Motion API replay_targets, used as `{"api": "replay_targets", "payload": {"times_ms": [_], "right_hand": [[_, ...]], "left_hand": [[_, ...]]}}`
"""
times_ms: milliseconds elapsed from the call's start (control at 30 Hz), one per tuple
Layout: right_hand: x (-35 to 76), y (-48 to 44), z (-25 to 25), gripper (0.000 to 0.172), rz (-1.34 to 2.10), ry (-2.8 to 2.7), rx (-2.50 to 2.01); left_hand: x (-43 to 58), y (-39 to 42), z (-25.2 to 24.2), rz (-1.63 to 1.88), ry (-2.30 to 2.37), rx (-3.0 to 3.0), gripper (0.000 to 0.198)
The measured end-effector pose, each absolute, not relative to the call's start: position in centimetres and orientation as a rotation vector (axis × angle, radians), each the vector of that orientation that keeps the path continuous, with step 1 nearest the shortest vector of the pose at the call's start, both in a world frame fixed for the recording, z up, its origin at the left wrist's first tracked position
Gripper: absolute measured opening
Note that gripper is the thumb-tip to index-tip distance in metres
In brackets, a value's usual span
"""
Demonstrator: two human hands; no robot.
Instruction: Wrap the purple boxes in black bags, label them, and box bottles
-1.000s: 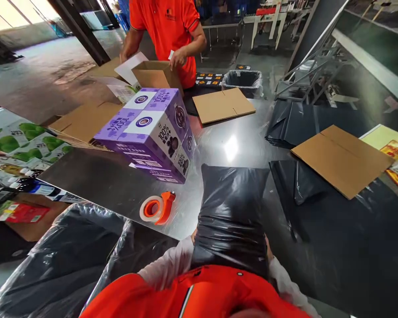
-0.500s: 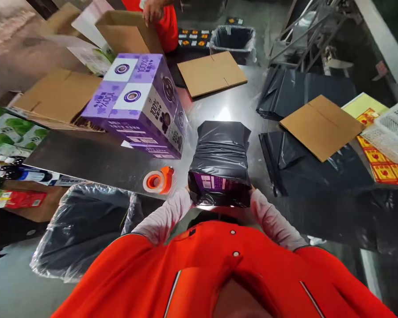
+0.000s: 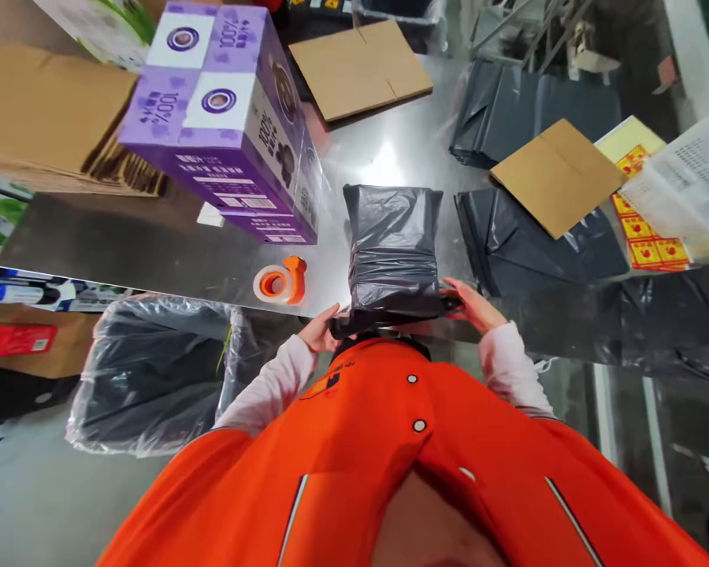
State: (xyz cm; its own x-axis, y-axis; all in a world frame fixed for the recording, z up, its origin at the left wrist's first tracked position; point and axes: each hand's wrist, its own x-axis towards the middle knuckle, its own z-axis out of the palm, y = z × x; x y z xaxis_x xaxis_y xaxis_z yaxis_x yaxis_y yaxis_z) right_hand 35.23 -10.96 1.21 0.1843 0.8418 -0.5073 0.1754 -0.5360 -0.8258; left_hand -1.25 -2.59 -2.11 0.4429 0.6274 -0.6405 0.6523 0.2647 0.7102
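A black plastic bag (image 3: 395,252) lies on the metal table in front of me, wrapped round a boxy shape. Its near end is drawn together and its purple contents are now covered. At the left corner of that end, my left hand (image 3: 321,329) is closed on the plastic. My right hand (image 3: 473,305) pinches the right corner, fingers pointing inward. Left of the bag, an orange tape dispenser (image 3: 295,279) with a roll of clear tape rests near the table edge.
Purple juice cartons (image 3: 224,150) stand at the left, beside stacked flat cardboard (image 3: 53,110). A flat cardboard piece (image 3: 363,71) lies at the back. Black bags (image 3: 537,244), another cardboard piece (image 3: 558,177) and a white basket (image 3: 685,185) are at the right. A lined bin (image 3: 154,378) stands below left.
The bag's open mouth, which showed a purple box inside, has been folded closed. Both hands have come out from beside it and hold its near corners. The view has tilted down.
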Motion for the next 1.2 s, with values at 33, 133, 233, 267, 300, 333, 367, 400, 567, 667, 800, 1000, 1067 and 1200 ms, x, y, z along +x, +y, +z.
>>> {"api": "replay_targets", "payload": {"times_ms": [33, 133, 233, 267, 300, 333, 367, 400, 567, 667, 800, 1000, 1067, 1200], "right_hand": [[35.1, -11.9, 1.2, 0.102, 1.26, -1.02, -1.898], [32.3, -13.0, 1.1, 0.129, 0.72, -1.444, -2.082], [28.8, -11.6, 0.4, 0.101, 0.381, -1.749, -2.183], [28.2, -11.0, 0.1, 0.085, 0.351, -1.813, -2.194], [27.9, -10.6, -0.2, 0.074, 0.345, -1.867, -2.188], [28.0, -10.5, -0.5, 0.068, 0.352, -1.916, -2.17], [28.4, -10.6, -0.8, 0.066, 0.367, -1.964, -2.143], [28.9, -11.0, -1.1, 0.063, 0.383, -2.015, -2.107], [32.1, -15.1, -1.8, 0.048, 0.46, -2.241, -1.888], [33.7, -17.3, -1.9, 0.042, 0.444, -2.267, -1.799], [35.0, -19.6, -1.1, 0.031, 0.451, -2.292, -1.742], [33.5, -13.0, 3.4, 0.04, 0.219, -2.138, -1.67], [32.4, -7.7, 4.8, 0.061, 0.209, -2.244, -1.686], [31.1, -1.8, 4.7, 0.108, 0.589, -2.383, -1.925]], "left_hand": [[-2.1, -3.1, -1.9, -0.041, 1.263, 1.403, 0.089], [-2.3, -3.1, -1.1, 0.034, 1.418, 1.493, 0.093], [1.0, -1.8, -0.5, 0.237, 1.389, 1.98, 0.131], [2.2, -1.5, -0.6, 0.274, 1.343, 2.133, 0.126], [3.1, -1.3, -0.7, 0.273, 1.295, 2.239, 0.114], [3.6, -1.4, -1.0, 0.245, 1.264, 2.288, 0.097], [3.7, -1.6, -1.3, 0.208, 1.248, 2.305, 0.083], [3.4, -2.1, -1.7, 0.172, 1.24, 2.306, 0.074], [0.0, -6.4, -2.2, 0.146, 1.331, 2.258, 0.061], [0.1, -9.2, -0.9, 0.062, 1.43, 2.302, 0.054], [2.1, -11.0, 2.5, -0.116, 1.426, 2.363, 0.032], [10.1, -4.4, 9.6, 0.301, 1.276, 2.559, 0.072], [13.4, -0.5, 10.3, 0.171, 1.196, 2.662, 0.108], [15.1, 4.2, 7.6, -0.312, 1.247, 2.504, 0.134]]}}
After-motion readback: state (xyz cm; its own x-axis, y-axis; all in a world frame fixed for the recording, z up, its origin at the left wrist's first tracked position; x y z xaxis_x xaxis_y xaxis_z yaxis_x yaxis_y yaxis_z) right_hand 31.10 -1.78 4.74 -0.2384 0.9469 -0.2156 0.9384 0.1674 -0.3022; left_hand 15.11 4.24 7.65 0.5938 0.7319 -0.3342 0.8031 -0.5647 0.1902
